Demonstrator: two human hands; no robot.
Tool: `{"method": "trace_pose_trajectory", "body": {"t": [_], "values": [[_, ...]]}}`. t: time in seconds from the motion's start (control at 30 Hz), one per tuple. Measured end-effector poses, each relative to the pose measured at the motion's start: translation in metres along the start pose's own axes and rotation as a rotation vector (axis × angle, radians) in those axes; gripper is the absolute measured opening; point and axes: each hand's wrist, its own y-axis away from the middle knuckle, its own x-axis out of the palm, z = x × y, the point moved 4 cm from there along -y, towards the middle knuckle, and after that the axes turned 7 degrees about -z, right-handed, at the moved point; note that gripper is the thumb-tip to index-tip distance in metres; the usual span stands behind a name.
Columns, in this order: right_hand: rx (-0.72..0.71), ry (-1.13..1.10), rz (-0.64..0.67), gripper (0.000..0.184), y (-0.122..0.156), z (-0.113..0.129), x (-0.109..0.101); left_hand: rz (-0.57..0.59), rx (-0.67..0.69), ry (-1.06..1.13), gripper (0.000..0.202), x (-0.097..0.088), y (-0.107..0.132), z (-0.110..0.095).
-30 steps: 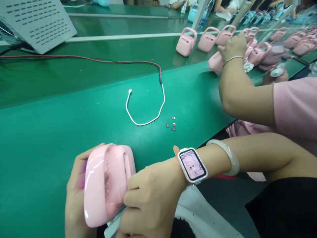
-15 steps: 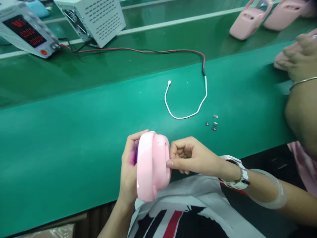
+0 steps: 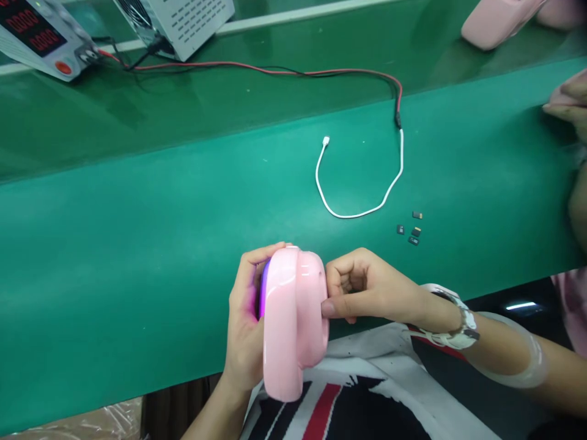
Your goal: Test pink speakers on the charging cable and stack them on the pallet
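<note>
Gripping one pink gadget (image 3: pixel 287 324) in my left hand (image 3: pixel 245 311), I have it just above the near edge of the green table (image 3: pixel 183 232), in front of my shirt (image 3: pixel 362 409). Its one thick handle faces up toward me, and a purple glow lights its left side and my palm. My left hand is wrapped round that side. My right hand (image 3: pixel 367 287) is curled narrow, the thumb tip resting against the gadget's right side and the fingers bent behind; I cannot tell whether they pinch anything there. I wear one watch (image 3: pixel 458 324) and one pale bangle (image 3: pixel 527 354), both on the right arm.

Four small memory cards (image 3: pixel 413 241) lie loose on the table, up and to the right of my right hand: two show gold contacts, two show pale print. To their left, one white cable (image 3: pixel 353 216) bends in an open loop, its single plug (image 3: pixel 326 141) free. Its other end joins one red wire (image 3: pixel 238 64) and one black wire running left toward two metal boxes, one with red digits (image 3: pixel 32 30), one with slots (image 3: pixel 192 24). At the upper right stand two more pink gadgets (image 3: pixel 498 24), cut by the frame. At the right edge, a co-worker's hand (image 3: pixel 573 113) touches another.
</note>
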Motion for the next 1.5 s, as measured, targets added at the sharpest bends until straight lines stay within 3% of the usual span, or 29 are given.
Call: {"method": "trace_pose_trajectory", "body": {"t": [0.27, 0.6, 0.7, 0.8, 1.0, 1.13, 1.23, 1.4, 1.5], "values": [[0.035, 0.095, -0.015, 0.043, 0.005, 0.007, -0.005, 0.054, -0.016, 0.015, 0.040, 0.004, 0.002, 0.003], [0.005, 0.065, 0.014, 0.037, 0.003, 0.002, -0.007, 0.030, 0.001, 0.007, 0.039, 0.001, -0.001, 0.001], [-0.004, 0.019, 0.030, 0.034, 0.009, 0.003, -0.007, -0.032, 0.064, -0.065, 0.041, 0.000, 0.007, -0.001], [-0.003, 0.017, -0.065, 0.027, 0.020, 0.009, -0.005, -0.076, 0.182, -0.114, 0.047, 0.002, 0.020, -0.007], [-0.087, 0.199, -0.137, 0.005, 0.039, 0.019, 0.004, -0.068, 0.310, -0.119, 0.053, 0.010, 0.031, -0.011], [-0.133, 0.314, -0.157, 0.005, 0.043, 0.018, 0.002, -0.052, 0.333, -0.113, 0.054, 0.011, 0.030, -0.011], [-0.142, 0.379, -0.315, 0.013, 0.049, 0.017, -0.023, -0.082, 0.346, -0.118, 0.055, 0.010, 0.031, -0.010], [-0.223, 0.471, -0.964, 0.031, 0.075, 0.014, -0.103, -0.097, 0.282, -0.085, 0.047, 0.006, 0.026, -0.007], [-0.235, 0.533, -1.160, 0.036, 0.085, 0.006, -0.129, -0.072, 0.228, -0.058, 0.044, 0.004, 0.021, -0.005]]}}
